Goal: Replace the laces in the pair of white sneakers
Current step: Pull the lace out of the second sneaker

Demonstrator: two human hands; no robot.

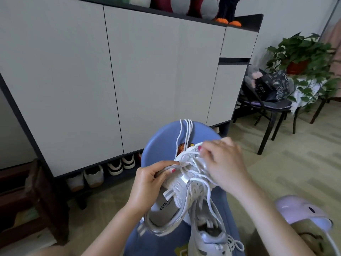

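I hold a white sneaker (172,206) up over a blue stool (160,143), its opening towards me and its toe pointing away. My left hand (150,179) grips the sneaker's tongue and left side, thumb on top. My right hand (222,161) pinches the white lace (198,177) near the toe end of the lacing. The lace runs loosely through the eyelets and hangs down in loops. Several spare white laces (186,130) lie across the far part of the stool. The second white sneaker (208,235), laced, sits below, close to me.
A tall grey shoe cabinet (129,80) stands behind the stool, with several shoes (103,172) in the gap under it. At right are a black chair with bags (267,89) and a potted plant (302,58). A lilac slipper (302,211) lies at lower right, dark wooden furniture (36,200) at left.
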